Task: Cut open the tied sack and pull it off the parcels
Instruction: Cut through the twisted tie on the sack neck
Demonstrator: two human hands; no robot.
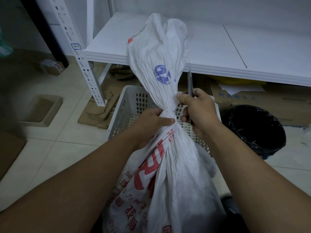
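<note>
The crumpled white woven sack with red and blue print (161, 165) is held upright before a white perforated plastic basket (127, 105). Its neck is tied and uncut, so everything is left to do. The neck is gripped by the left hand (149, 121), and a slim grey blade (189, 81) is clasped in the right hand (200, 111) just beside the tie.

A white shelf (210, 42), its perforated upright post (79, 56) at the left end, stands against a pale wall (218, 7) on a dim tiled floor (55, 148), with flattened cardboard (99, 113) beneath it and a slotted basket (127, 105) and black-lined bin (254, 130) in front.
</note>
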